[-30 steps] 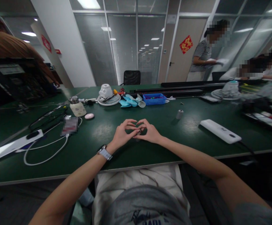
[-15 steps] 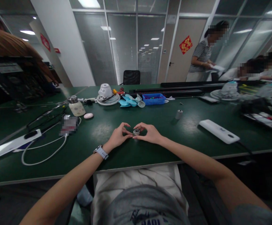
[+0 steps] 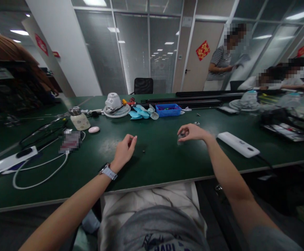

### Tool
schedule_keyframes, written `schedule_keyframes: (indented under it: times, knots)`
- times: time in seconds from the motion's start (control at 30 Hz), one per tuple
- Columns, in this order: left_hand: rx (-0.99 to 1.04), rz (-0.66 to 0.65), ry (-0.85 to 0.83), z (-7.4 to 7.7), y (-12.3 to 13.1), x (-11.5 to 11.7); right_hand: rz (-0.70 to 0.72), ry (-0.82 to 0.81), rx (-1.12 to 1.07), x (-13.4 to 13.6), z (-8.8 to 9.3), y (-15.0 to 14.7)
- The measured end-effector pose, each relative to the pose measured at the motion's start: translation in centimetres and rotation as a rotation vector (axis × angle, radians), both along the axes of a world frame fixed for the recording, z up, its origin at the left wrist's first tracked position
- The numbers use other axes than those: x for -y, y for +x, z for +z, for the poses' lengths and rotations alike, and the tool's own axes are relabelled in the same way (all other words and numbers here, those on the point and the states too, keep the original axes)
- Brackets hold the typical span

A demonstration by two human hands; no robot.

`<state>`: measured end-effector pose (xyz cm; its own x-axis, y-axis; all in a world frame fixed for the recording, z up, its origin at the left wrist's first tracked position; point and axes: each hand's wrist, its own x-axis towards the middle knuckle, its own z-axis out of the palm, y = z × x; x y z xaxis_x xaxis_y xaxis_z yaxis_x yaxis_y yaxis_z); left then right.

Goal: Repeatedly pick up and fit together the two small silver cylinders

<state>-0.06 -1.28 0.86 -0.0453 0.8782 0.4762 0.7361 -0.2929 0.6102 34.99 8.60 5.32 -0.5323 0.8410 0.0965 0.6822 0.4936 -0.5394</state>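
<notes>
Small round metal part (image 3: pixel 182 135), silver, mostly hidden by fingers; pinched in right hand (image 3: pixel 193 132), thumb and fingertips closed around it, just over green bench top (image 3: pixel 162 167); left hand (image 3: pixel 124 151) empty, fingers loosely curled, well apart; tiny dark bit (image 3: pixel 143 151) on bench between hands, too small to identify.

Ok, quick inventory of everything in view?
bench: 1, dark green, under everything
desk fan: 1, white, far side
fan blades: 1 set, light blue, right of fan
tray: 1, blue, right of blades
bottle: 1, cream, left of fan
mouse: 1, pink, right of bottle
white bar: 1, white, right side
cable: 1, white, left side
standing person: 1, striped top, far right
metal part: 1, silver, under right hand
watch: 1, white strap, left wrist
left hand: 1, empty, mid-bench
right hand: 1, over metal part
</notes>
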Motion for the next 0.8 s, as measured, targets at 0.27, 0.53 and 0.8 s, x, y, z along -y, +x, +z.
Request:
schedule_keyframes:
  times: [0.27,0.53,0.8]
  knots:
    - [-0.031,0.046,0.062,-0.1,0.0,0.0,-0.667,0.035,0.233,-2.2,0.3,9.5]
    - [0.006,0.101,0.121,0.0,-0.1,0.0,-0.818,0.201,0.231,-1.4,1.4,9.8]
    - [0.047,0.180,0.210,-0.1,-0.2,-0.1,0.100,0.549,-0.065,2.8,-1.7,-9.1]
